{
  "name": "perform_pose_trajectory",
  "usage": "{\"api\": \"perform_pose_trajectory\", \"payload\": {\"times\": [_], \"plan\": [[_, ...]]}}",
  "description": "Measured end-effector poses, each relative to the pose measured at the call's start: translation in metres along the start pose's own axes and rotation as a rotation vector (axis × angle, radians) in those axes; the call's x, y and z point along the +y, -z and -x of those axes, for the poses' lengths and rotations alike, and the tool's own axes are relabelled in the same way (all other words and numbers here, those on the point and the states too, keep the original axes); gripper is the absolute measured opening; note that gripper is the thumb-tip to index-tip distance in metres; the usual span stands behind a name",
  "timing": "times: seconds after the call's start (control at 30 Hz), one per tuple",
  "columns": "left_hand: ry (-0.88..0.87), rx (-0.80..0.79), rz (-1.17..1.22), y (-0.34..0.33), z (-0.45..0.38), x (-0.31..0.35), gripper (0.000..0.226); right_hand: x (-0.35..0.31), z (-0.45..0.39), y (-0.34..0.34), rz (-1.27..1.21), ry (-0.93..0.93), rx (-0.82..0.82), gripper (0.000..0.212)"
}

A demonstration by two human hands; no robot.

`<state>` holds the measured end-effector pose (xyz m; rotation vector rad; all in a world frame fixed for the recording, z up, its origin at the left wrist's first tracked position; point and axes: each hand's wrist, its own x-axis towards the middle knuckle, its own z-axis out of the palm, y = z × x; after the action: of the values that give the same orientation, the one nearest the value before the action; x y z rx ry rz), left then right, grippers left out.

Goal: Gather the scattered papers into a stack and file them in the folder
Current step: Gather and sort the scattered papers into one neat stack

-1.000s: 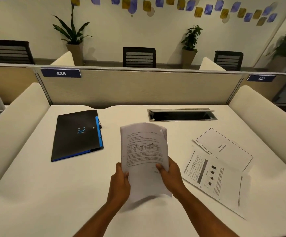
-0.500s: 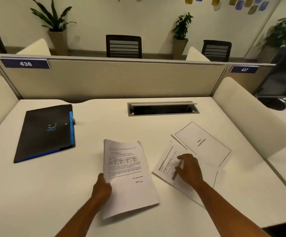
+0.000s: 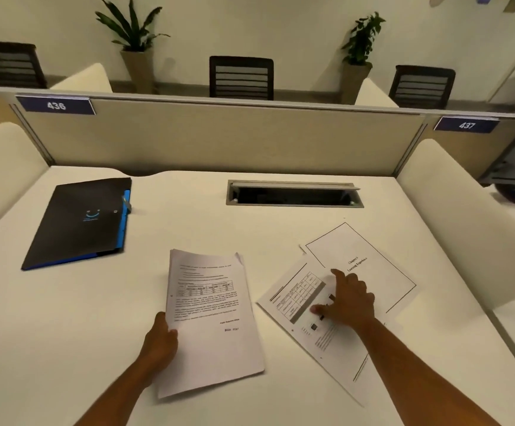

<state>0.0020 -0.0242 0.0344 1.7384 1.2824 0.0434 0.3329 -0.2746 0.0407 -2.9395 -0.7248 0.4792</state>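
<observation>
My left hand (image 3: 159, 344) grips the left edge of a stack of printed papers (image 3: 210, 318), which is held just above the white desk (image 3: 65, 318) in front of me. My right hand (image 3: 347, 298) lies flat, fingers spread, on a loose sheet with a table and small pictures (image 3: 317, 330) at the right. A second loose sheet with a framed chapter title (image 3: 370, 259) lies just beyond it, slightly overlapped. The black folder with a blue edge (image 3: 81, 221) lies closed at the far left of the desk.
An open cable slot (image 3: 293, 195) is set into the desk's back middle. A beige partition (image 3: 219, 136) with labels 436 and 437 closes the far side. Cream side panels (image 3: 459, 210) flank the desk. Chairs and potted plants stand beyond.
My right hand let go of the stack and moved right onto the sheet with the table. The left hand alone now holds the stack, lowered toward the desk.
</observation>
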Motion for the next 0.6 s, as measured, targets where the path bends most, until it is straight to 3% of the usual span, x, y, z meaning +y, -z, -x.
{"api": "perform_pose_trajectory", "payload": {"times": [0.13,0.27,0.47,0.6], "plan": [[0.019,0.026,-0.012,-0.008,0.003,0.004,0.034,0.005,0.0,0.006,0.01,-0.021,-0.007,0.127],[0.015,0.071,-0.005,-0.017,0.008,0.009,0.032,0.002,-0.006,0.013,-0.002,-0.043,-0.029,0.11],[0.011,0.069,0.024,-0.016,0.009,0.011,0.039,0.001,-0.025,0.031,-0.313,0.159,-0.071,0.026],[0.004,0.059,0.008,-0.015,0.009,0.009,0.04,0.009,-0.026,0.047,-0.703,0.218,-0.195,0.01]]}}
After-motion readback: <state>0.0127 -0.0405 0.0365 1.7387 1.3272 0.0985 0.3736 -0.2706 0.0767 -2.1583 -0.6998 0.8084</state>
